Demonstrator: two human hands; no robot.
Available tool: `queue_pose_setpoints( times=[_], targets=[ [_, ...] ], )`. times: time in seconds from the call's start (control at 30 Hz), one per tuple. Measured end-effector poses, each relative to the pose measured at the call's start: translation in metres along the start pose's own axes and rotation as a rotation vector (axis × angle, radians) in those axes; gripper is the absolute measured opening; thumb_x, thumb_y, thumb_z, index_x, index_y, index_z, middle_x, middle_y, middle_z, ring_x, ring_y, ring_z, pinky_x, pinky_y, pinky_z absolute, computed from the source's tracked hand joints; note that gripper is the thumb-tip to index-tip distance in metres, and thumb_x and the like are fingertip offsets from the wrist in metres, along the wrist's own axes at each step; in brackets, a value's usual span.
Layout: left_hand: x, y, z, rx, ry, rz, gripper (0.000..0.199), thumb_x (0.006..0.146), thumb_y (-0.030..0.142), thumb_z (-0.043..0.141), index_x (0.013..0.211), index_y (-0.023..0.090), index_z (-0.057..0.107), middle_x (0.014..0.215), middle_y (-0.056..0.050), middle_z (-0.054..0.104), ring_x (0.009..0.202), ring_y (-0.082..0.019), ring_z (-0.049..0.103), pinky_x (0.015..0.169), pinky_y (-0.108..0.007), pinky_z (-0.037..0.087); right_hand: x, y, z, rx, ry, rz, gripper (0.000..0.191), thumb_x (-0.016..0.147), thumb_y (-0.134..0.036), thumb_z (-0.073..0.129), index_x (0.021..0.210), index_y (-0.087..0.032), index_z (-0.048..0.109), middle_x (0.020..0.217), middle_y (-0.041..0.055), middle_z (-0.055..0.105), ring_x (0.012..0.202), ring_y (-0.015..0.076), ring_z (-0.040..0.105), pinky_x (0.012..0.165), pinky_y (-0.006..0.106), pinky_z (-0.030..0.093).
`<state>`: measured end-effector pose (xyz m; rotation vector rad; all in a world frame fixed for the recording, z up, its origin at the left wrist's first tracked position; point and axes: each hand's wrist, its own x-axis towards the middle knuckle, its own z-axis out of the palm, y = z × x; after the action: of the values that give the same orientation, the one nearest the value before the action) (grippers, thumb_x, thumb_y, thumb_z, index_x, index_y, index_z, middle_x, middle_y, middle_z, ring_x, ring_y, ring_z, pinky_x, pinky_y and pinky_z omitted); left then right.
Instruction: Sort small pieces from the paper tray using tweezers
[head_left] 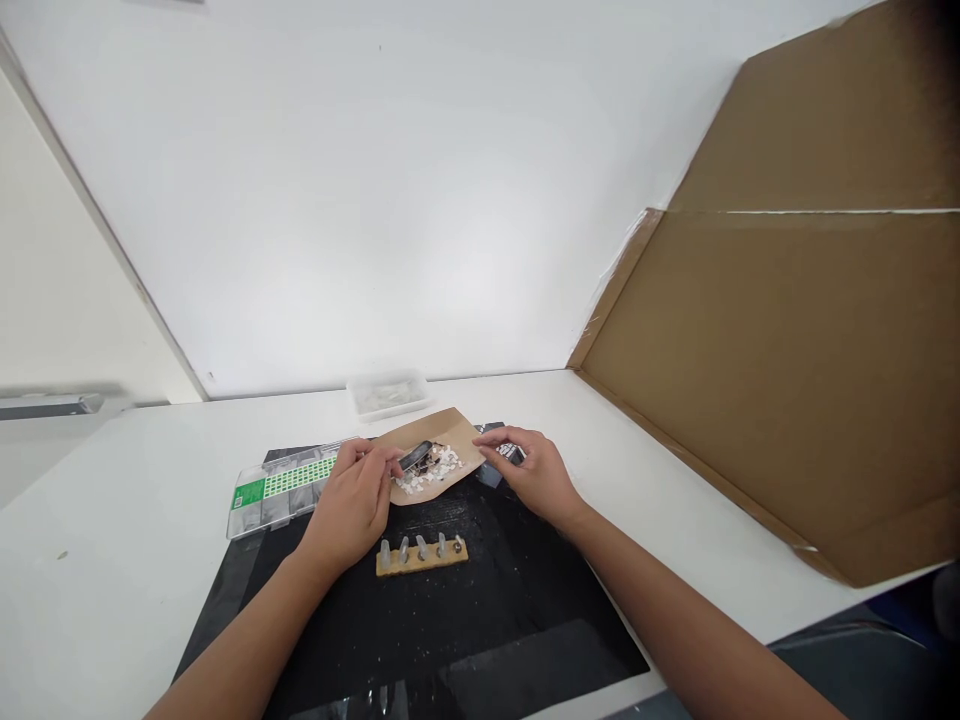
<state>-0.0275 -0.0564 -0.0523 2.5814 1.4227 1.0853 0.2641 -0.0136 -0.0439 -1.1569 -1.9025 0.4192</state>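
A folded piece of brown paper (455, 428) carries a heap of small white bits (431, 474) and a dark, shiny oblong object (416, 456) whose kind I cannot make out. My left hand (358, 500) is closed at the paper's left edge, its fingertips right beside the dark object. At the opposite edge, my right hand (534, 470) pinches the paper between thumb and fingers. Nearer to me on the black mat lies a tan strip (422, 568) with several translucent nail tips (422, 546) standing on it; the rightmost one looks decorated.
A clear compartment case (274, 495) with a green label lies left of my left hand. A translucent tub (387, 396) stands by the wall. Behind my right hand is a small dark package (513, 453). The black mat (442, 620) covers the white table; a cardboard panel (780, 380) rises at right.
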Motion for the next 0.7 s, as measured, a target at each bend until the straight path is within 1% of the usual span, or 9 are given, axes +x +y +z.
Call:
queue_pose_setpoints(
  times=[0.13, 0.27, 0.33, 0.43, 0.5, 0.53, 0.63, 0.67, 0.7],
  targets=[
    [0.0005, 0.0000, -0.0005, 0.029, 0.019, 0.021, 0.028, 0.104, 0.020, 0.041, 0.127, 0.019, 0.056, 0.104, -0.011, 0.072, 0.107, -0.030, 0.057, 0.091, -0.046, 0.054, 0.0008, 0.0009, 0.0022, -0.045, 0.005, 0.013, 0.026, 0.091, -0.047, 0.072, 0.077, -0.025, 0.075, 0.079, -0.0004, 0.078, 0.076, 0.0204, 0.072, 0.093, 0.039, 0.050],
    [0.0000, -0.0016, -0.0003, 0.044, 0.019, 0.037, 0.030, 0.104, 0.020, 0.040, 0.130, 0.019, 0.055, 0.107, -0.012, 0.072, 0.108, -0.031, 0.056, 0.092, -0.047, 0.054, 0.0025, 0.0045, 0.0036, -0.048, 0.003, 0.003, 0.036, 0.100, -0.047, 0.058, 0.075, -0.026, 0.074, 0.083, 0.0000, 0.079, 0.084, 0.0212, 0.073, 0.098, 0.040, 0.048],
    [-0.0004, -0.0024, 0.0002, 0.038, 0.013, 0.036, 0.030, 0.104, 0.019, 0.040, 0.131, 0.019, 0.054, 0.107, -0.011, 0.071, 0.108, -0.031, 0.056, 0.092, -0.047, 0.053, 0.0033, 0.0075, 0.0032, -0.011, 0.014, 0.018, 0.037, 0.104, -0.045, 0.049, 0.088, -0.027, 0.076, 0.088, 0.0006, 0.080, 0.090, 0.0221, 0.074, 0.098, 0.039, 0.050],
    [-0.0004, -0.0028, 0.0008, 0.028, 0.014, 0.031, 0.031, 0.104, 0.019, 0.040, 0.132, 0.020, 0.053, 0.107, -0.011, 0.071, 0.109, -0.031, 0.055, 0.091, -0.047, 0.052, 0.0035, 0.0100, 0.0015, 0.065, 0.042, 0.059, 0.035, 0.107, -0.038, 0.040, 0.123, -0.028, 0.069, 0.102, 0.0019, 0.081, 0.100, 0.0219, 0.074, 0.098, 0.039, 0.052],
    [-0.0001, -0.0023, 0.0008, 0.028, 0.016, 0.028, 0.031, 0.105, 0.019, 0.040, 0.133, 0.020, 0.052, 0.108, -0.011, 0.071, 0.109, -0.031, 0.055, 0.092, -0.047, 0.052, 0.0033, 0.0091, -0.0003, 0.051, 0.058, 0.048, 0.037, 0.104, -0.035, 0.047, 0.137, -0.028, 0.061, 0.114, 0.0028, 0.079, 0.105, 0.0221, 0.072, 0.100, 0.040, 0.051],
    [0.0001, -0.0019, 0.0007, 0.029, 0.016, 0.025, 0.031, 0.105, 0.019, 0.039, 0.133, 0.020, 0.052, 0.108, -0.011, 0.071, 0.109, -0.031, 0.055, 0.093, -0.048, 0.051, 0.0034, 0.0079, -0.0014, 0.018, 0.064, 0.030, 0.038, 0.101, -0.036, 0.054, 0.138, -0.028, 0.061, 0.118, 0.0031, 0.078, 0.106, 0.0227, 0.071, 0.102, 0.041, 0.050],
    [0.0006, -0.0011, 0.0003, 0.033, 0.019, 0.016, 0.030, 0.105, 0.019, 0.039, 0.133, 0.019, 0.052, 0.107, -0.011, 0.071, 0.109, -0.032, 0.055, 0.092, -0.048, 0.051, 0.0044, 0.0044, -0.0045, -0.092, 0.098, -0.003, 0.023, 0.093, -0.043, 0.067, 0.109, -0.029, 0.075, 0.108, 0.0028, 0.079, 0.102, 0.0250, 0.070, 0.102, 0.044, 0.048],
    [0.0007, -0.0010, 0.0001, 0.034, 0.020, 0.015, 0.030, 0.105, 0.020, 0.040, 0.132, 0.019, 0.052, 0.107, -0.011, 0.071, 0.109, -0.032, 0.056, 0.092, -0.048, 0.052, 0.0049, 0.0039, -0.0053, -0.110, 0.115, 0.003, 0.022, 0.095, -0.047, 0.065, 0.096, -0.028, 0.077, 0.100, 0.0027, 0.079, 0.099, 0.0254, 0.070, 0.101, 0.044, 0.048],
    [0.0008, -0.0011, 0.0000, 0.035, 0.021, 0.016, 0.029, 0.105, 0.020, 0.040, 0.132, 0.019, 0.052, 0.107, -0.011, 0.071, 0.109, -0.032, 0.056, 0.092, -0.047, 0.052, 0.0053, 0.0038, -0.0059, -0.110, 0.130, 0.018, 0.030, 0.097, -0.050, 0.061, 0.085, -0.027, 0.076, 0.094, 0.0026, 0.079, 0.097, 0.0255, 0.070, 0.099, 0.043, 0.048]
  ],
)
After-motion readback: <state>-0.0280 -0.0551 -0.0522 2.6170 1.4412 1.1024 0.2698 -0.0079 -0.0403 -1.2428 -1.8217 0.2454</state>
